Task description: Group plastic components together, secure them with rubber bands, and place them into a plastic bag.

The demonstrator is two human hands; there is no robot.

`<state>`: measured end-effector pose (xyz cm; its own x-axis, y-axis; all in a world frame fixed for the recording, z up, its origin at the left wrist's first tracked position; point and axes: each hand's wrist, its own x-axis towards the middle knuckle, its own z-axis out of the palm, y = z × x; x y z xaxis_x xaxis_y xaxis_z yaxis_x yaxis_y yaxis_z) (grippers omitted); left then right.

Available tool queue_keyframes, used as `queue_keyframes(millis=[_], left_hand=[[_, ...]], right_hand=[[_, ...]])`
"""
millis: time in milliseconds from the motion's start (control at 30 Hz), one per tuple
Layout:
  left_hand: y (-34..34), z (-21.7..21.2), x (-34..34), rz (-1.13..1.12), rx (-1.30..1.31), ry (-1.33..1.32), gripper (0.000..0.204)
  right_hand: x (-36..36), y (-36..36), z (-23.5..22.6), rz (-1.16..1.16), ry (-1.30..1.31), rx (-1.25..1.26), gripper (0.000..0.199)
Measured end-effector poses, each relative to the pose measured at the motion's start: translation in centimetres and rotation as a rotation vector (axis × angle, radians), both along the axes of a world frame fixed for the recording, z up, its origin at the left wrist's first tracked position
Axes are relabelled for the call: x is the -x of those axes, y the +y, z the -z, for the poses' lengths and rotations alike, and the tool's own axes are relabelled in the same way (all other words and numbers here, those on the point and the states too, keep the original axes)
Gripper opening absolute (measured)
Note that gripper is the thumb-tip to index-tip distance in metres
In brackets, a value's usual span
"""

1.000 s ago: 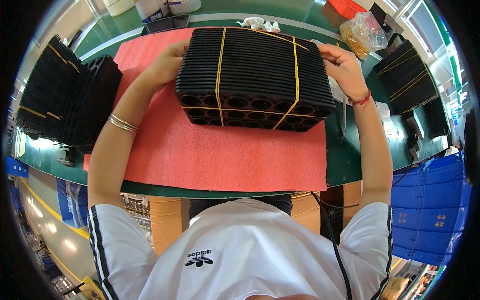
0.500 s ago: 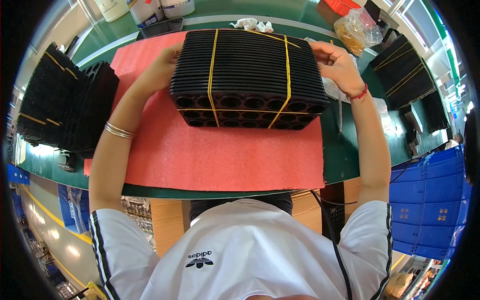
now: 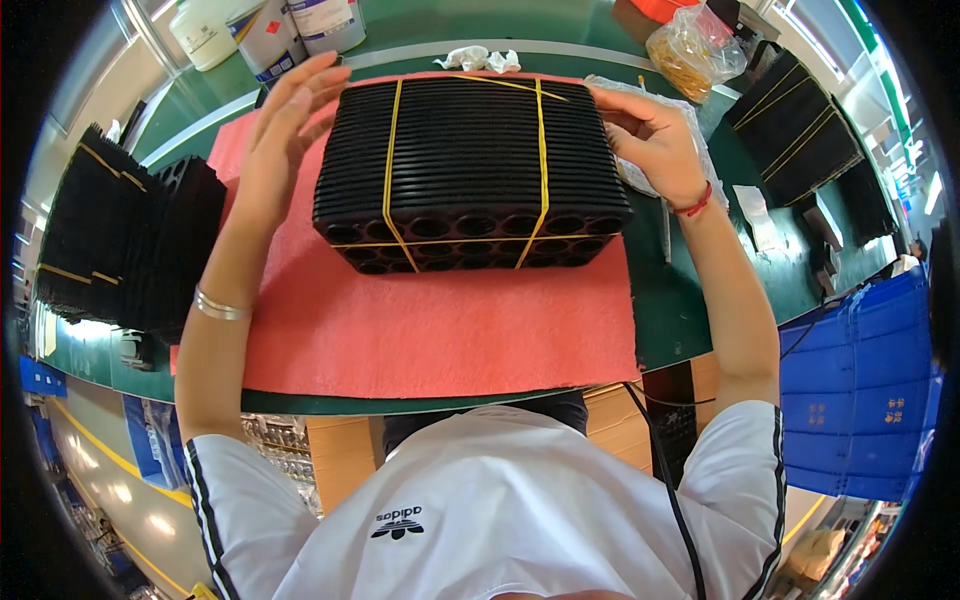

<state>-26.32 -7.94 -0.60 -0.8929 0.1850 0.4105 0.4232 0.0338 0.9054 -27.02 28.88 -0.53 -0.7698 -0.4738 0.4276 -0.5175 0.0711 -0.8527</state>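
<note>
A large stack of black plastic trays (image 3: 470,150) with round holes along its front lies on a pink foam sheet (image 3: 440,340). Yellow rubber bands (image 3: 542,150) run over and around the stack. Just off its left end, my left hand (image 3: 285,135) is raised, open with fingers spread, holding nothing. At the right end of the stack, my right hand (image 3: 655,140) has its fingertips against the upper corner, thumb and fingers apart. Some of its fingers are partly hidden.
More banded black tray stacks stand at the left (image 3: 100,230) and right (image 3: 800,130) of the green table (image 3: 690,310). Behind are cans (image 3: 265,40), crumpled white tissue (image 3: 478,60) and a clear bag of yellow bands (image 3: 690,50). Blue crates (image 3: 850,390) stand at right.
My left hand has let go of the stack's left end, lifting away with its fingers spreading. My right hand stays at the right end. The whole view has shifted slightly.
</note>
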Motion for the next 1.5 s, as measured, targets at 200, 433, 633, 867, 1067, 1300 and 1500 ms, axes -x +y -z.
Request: queue_keyframes(millis=[200, 433, 633, 867, 1067, 1300, 1500], left_hand=[[2.9, -2.3, -5.0, 0.127, 0.317, 0.147, 0.064], [2.6, -2.6, -5.0, 0.096, 0.545, 0.191, 0.070], [2.6, -2.6, -5.1, 0.099, 0.526, 0.182, 0.069], [2.4, -2.5, -5.0, 0.108, 0.511, 0.161, 0.069], [2.3, -2.5, -5.1, 0.074, 0.561, 0.184, 0.072], [2.7, -2.5, -5.1, 0.051, 0.569, 0.186, 0.081], [2.6, -1.8, -4.9, 0.180, 0.330, 0.167, 0.091]], right_hand=[[-0.2, 0.1, -0.3, 0.154, 0.132, -0.146, 0.029], [-0.4, -1.1, -0.8, 0.358, 0.204, -0.204, 0.020], [0.3, -1.2, 0.2, 0.249, 0.095, -0.027, 0.017], [0.6, -1.3, 0.2, 0.171, -0.003, 0.034, 0.016], [0.8, -2.2, 0.5, 0.284, 0.088, 0.067, 0.014], [2.4, 2.5, 0.7, 0.498, -0.098, 0.147, 0.016], [-0.6, 0.1, -1.8, 0.207, 0.104, 0.083, 0.030]])
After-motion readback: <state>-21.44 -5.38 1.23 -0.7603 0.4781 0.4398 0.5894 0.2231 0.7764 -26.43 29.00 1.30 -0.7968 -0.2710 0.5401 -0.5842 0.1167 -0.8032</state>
